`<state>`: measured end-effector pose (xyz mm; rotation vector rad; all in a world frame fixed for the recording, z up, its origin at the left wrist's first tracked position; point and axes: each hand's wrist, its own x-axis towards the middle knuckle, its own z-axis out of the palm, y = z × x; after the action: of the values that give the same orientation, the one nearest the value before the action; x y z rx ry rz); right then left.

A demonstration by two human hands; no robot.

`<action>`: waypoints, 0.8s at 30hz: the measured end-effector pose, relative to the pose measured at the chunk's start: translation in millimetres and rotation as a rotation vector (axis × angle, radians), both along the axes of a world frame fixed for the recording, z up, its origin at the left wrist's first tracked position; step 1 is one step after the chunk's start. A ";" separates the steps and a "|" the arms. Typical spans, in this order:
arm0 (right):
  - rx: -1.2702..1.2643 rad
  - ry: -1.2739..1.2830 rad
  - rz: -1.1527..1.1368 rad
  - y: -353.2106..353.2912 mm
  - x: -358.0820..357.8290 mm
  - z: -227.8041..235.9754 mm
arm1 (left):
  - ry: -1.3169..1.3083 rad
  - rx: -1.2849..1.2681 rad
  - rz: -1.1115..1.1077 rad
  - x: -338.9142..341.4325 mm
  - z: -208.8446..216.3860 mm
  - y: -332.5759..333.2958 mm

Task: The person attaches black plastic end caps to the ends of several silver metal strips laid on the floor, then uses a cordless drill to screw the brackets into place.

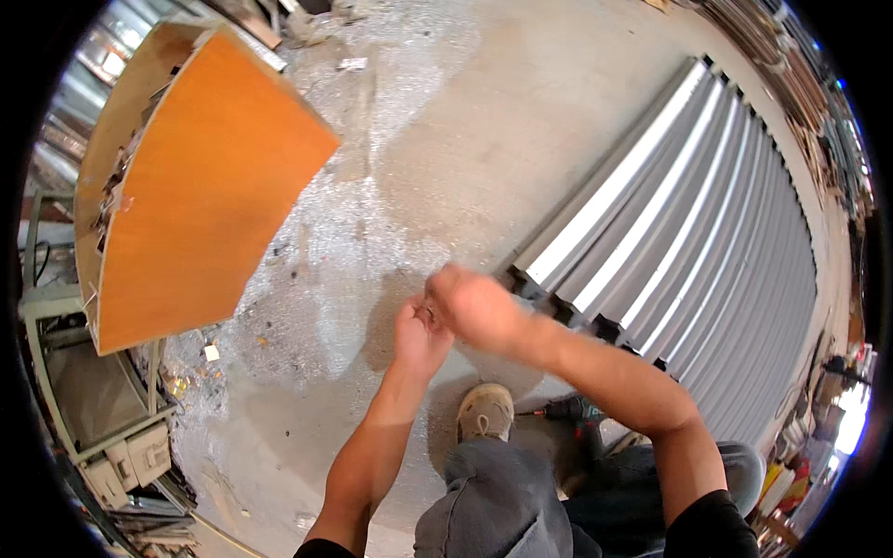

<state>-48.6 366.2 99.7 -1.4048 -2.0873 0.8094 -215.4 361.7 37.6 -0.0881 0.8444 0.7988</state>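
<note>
In front of my knees, my left hand (423, 337) is turned palm up with its fingers curled. Whatever lies in it is too small and too covered to make out. My right hand (473, 305) is pressed over it, back upward, its fingers bent into the left palm and blurred by motion. Beside my shoe (485, 412), a power drill (579, 409) lies on the floor, its bit pointing toward the shoe. To the right stretches a row of long silver-grey metal profiles (642, 232) with black end pieces, apart from both hands.
A large orange-brown wooden box (205, 200) holding scraps stands at the left on a greenish metal frame (46, 302). White specks and debris cover the concrete floor (326, 242). More long stock (772, 56) lies along the far right, with clutter (791, 484) at the lower right.
</note>
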 end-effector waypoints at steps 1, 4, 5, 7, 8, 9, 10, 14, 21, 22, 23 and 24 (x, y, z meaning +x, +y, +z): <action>0.030 -0.128 0.010 -26.9 -1.9 9.5 | -0.067 -0.025 -0.033 4.1 3.1 -12.9; 0.204 -0.211 -0.020 -76.6 10.7 34.6 | -0.030 -0.077 -0.154 7.9 14.6 -36.7; 0.239 -0.200 -0.021 -94.9 21.1 40.3 | 0.019 -0.095 -0.197 9.0 14.2 -41.7; 0.062 -0.220 0.064 -156.5 55.8 46.2 | 0.040 -0.082 -0.240 18.8 13.1 -59.8; -0.235 -0.302 0.088 -193.9 73.4 52.5 | 0.088 -0.070 -0.269 27.0 22.8 -66.3; -0.527 -0.372 0.112 -227.1 89.1 58.1 | 0.141 -0.051 -0.298 33.0 28.9 -70.5; -0.839 -0.437 0.031 -250.6 105.6 61.9 | 0.119 -0.019 -0.358 37.9 28.9 -75.3; -1.184 -0.289 -0.593 -369.6 137.0 12.6 | 0.051 0.082 -0.576 49.0 26.3 -84.4; -1.148 0.075 -0.930 -359.9 123.0 -10.7 | 0.109 0.190 -0.777 81.9 41.8 -79.9; -1.084 -0.003 -0.898 -357.9 121.4 -6.6 | 0.114 0.173 -0.759 82.8 42.4 -78.9; -1.093 0.127 -0.924 -359.0 124.7 -7.4 | 0.118 0.156 -0.737 83.2 43.2 -78.1; -1.109 0.262 -0.941 -362.8 126.8 -8.2 | 0.128 0.131 -0.714 79.9 45.0 -79.7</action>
<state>78.2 3.3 91.5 -2.3053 -0.4777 1.6228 -135.5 281.9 82.6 0.3684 0.8612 0.1843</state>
